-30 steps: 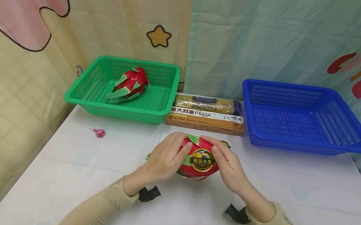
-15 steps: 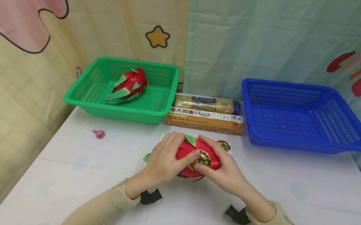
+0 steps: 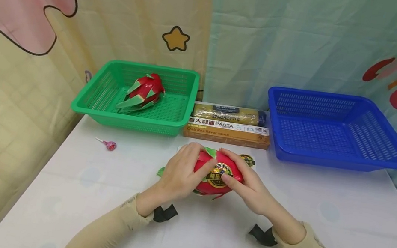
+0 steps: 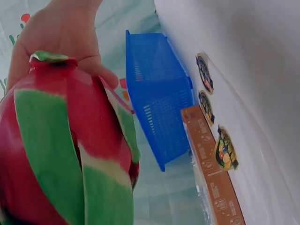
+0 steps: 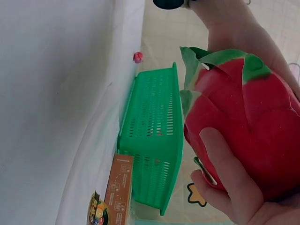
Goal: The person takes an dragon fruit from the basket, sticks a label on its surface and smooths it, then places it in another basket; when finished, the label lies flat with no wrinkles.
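First inspector: Your left hand (image 3: 176,174) and your right hand (image 3: 252,189) both grip a glossy, oval, red-and-green dragon fruit (image 3: 226,159) between them, thumbs on its near face. Its label?

Second inspector: A round black-and-gold sticker (image 3: 215,178); "精品" reads clearly, and your right thumb covers part of the rest. Whether the fruit touches the white tablecloth (image 3: 202,246) cannot be told.

First inspector: Beyond your hands?

Second inspector: A brown-and-white, oblong pasta box (image 3: 226,133), printed "意大利面 PASTA" and "Crab Roe flavor sauce". Behind it lies a film-wrapped yellow spaghetti pack (image 3: 236,115) with a dark blue end.

First inspector: The sides?

Second inspector: To your left, a green slotted plastic basket (image 3: 132,122) holds a second red-and-green fruit (image 3: 146,89); nearer you lies a pink-wrapped lollipop (image 3: 111,145). To your right stands a blue slotted plastic basket (image 3: 333,158).
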A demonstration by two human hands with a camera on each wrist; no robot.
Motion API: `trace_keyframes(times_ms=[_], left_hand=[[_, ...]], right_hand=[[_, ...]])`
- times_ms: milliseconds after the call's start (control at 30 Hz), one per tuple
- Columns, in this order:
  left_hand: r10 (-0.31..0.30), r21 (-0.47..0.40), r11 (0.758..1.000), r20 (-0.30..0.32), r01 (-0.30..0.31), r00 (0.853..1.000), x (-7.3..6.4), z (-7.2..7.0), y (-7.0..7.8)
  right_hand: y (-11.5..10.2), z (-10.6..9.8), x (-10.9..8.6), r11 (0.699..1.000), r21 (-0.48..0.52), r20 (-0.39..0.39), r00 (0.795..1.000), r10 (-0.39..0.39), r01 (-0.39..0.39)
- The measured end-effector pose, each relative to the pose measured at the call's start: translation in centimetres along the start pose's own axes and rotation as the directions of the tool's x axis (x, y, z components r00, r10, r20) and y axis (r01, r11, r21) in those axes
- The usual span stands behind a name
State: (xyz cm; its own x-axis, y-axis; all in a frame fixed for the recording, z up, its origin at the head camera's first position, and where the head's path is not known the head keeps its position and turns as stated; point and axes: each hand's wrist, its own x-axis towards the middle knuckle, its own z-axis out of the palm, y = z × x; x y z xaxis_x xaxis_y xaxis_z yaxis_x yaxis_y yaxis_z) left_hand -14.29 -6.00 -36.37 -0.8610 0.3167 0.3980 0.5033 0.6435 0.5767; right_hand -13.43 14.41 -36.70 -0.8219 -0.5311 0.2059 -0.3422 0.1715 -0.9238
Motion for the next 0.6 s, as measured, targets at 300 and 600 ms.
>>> trace_keyframes(times_ms=[300,600], left_hand=[[-0.029,-0.087,0.996,0.104,0.038,0.994,0.10,-0.25,-0.21],[0.035,-0.075,0.997,0.110,-0.027,0.993,0.10,-0.31,-0.39]], right_hand=[[-0.35,0.30,-0.35,0.997,-0.069,-0.087,0.995,-0.049,0.043],[-0.32,0.29,-0.32,0.999,-0.033,-0.113,0.993,-0.041,0.037]])
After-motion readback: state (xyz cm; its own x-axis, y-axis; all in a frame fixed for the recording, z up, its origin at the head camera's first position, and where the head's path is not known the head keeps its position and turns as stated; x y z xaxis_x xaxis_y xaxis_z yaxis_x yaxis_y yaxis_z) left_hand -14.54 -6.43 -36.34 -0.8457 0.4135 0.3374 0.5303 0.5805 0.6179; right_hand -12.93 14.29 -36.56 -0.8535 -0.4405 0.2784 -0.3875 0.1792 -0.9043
